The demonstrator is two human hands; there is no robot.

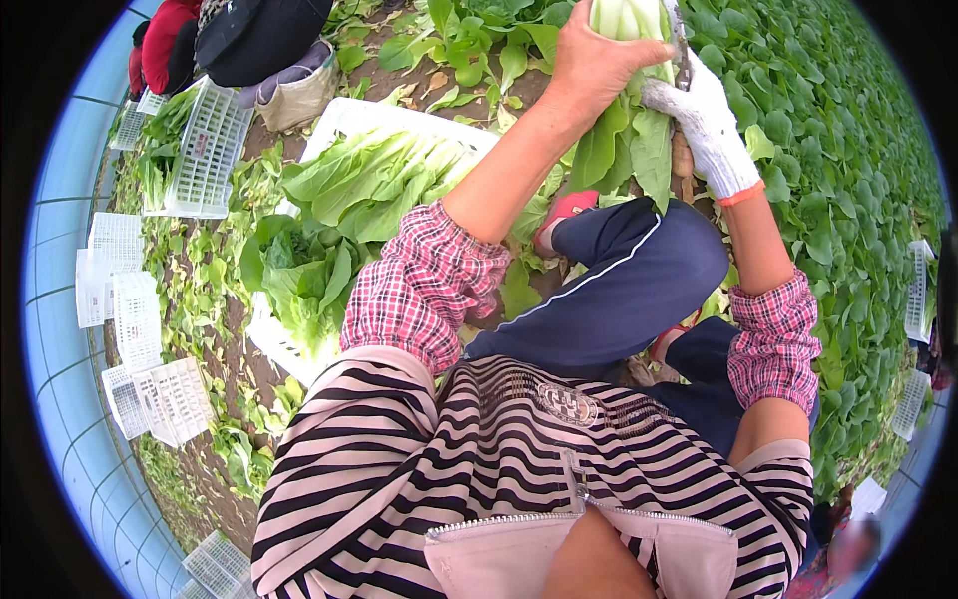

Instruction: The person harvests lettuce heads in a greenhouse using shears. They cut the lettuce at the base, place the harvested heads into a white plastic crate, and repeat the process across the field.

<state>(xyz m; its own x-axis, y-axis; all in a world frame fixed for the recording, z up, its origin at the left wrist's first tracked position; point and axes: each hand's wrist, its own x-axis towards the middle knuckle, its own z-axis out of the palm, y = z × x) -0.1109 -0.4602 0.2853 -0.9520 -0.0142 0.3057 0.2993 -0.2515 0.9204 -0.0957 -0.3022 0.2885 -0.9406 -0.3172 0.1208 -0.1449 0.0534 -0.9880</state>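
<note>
At the top centre my bare left hand [599,66] grips a leafy green vegetable head [632,131], its pale stalks up and its leaves hanging down. My right hand [700,123], in a white knitted glove with an orange cuff, is against the other side of the head. A dark, worn metal blade [681,45] stands upright between the gloved hand and the stalks; a brown handle [682,156] shows below, partly hidden by the glove. Left of my arm, a white plastic crate [352,112] holds rows of cut leafy greens [374,180].
Dense growing greens [808,150] fill the right side. White crates [138,322] stand along a blue wall [67,419] at the left. A person in dark clothes [262,37] is at the upper left beside a filled crate [206,153]. Loose leaves litter the soil.
</note>
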